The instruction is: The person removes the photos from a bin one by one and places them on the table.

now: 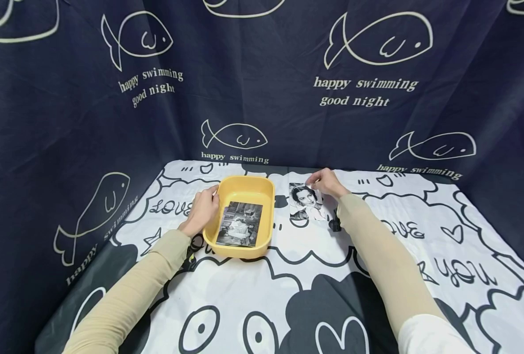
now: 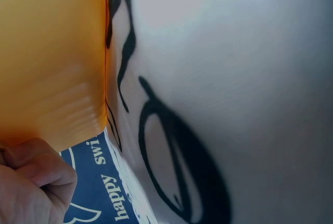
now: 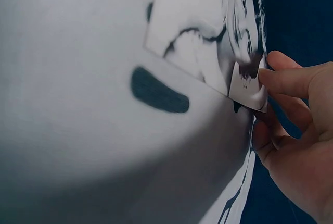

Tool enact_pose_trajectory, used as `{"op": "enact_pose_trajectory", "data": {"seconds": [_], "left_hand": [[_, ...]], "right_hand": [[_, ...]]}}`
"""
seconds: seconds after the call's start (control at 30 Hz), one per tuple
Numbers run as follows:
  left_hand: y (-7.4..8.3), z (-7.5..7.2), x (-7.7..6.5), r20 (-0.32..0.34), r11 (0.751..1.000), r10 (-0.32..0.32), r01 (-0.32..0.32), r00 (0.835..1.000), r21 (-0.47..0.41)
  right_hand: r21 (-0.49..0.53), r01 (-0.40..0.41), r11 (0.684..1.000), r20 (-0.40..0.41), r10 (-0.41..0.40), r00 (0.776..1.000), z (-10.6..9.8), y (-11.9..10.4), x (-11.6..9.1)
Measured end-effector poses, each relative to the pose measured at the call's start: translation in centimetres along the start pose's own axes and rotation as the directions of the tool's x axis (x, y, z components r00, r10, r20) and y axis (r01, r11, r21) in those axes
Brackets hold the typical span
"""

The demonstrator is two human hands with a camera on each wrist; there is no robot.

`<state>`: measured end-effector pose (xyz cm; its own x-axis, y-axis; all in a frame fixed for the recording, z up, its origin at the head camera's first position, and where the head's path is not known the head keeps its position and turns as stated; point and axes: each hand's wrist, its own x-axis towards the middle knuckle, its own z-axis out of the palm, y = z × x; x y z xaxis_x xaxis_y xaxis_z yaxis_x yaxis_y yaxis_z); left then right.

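A yellow plastic bin (image 1: 239,251) stands on the patterned cloth, left of centre. My left hand (image 1: 203,209) grips its left wall at the rim; the left wrist view shows curled fingers (image 2: 44,166) against the yellow side. Inside the bin lie black-and-white photo prints (image 1: 240,227), slightly fanned over one another. To the right of the bin is another black-and-white photo (image 1: 305,202), a portrait of a person. My right hand (image 1: 327,183) pinches its upper right corner, and in the right wrist view the fingertips (image 3: 268,75) overlap the corner of the print.
A white cloth (image 1: 239,285) with black drawings and lettering covers the table. Dark blue fabric (image 1: 288,59) printed with fish outlines hangs behind and along both sides. Small dark devices show at both wrists, the right one (image 1: 334,223) just below the photo.
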<state>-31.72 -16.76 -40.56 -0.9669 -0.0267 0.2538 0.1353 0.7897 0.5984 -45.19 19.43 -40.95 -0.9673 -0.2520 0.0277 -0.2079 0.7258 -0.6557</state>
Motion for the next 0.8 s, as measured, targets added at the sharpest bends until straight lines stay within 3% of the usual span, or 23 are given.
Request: {"op": "enact_pose_trajectory", "data": {"seconds": [0.43,0.6,0.8], "left_hand": [[-0.3,0.2,0.1,-0.015,1.0,0.006,-0.006,1.0,0.005],[-0.4,0.2,0.2,-0.01,1.0,0.0,0.0,1.0,0.003],[-0.4,0.3,0.3,-0.013,1.0,0.001,-0.001,1.0,0.0]], "right_hand": [[-0.05,0.038,0.998,-0.02,-0.039,0.999,0.5,-0.4,0.3],[0.088,0.087,0.992,0.031,-0.09,0.996,0.2,-2.2,0.4],[0.324,0.108,0.94,0.104,-0.149,0.983,0.1,-4.6,0.6]]}}
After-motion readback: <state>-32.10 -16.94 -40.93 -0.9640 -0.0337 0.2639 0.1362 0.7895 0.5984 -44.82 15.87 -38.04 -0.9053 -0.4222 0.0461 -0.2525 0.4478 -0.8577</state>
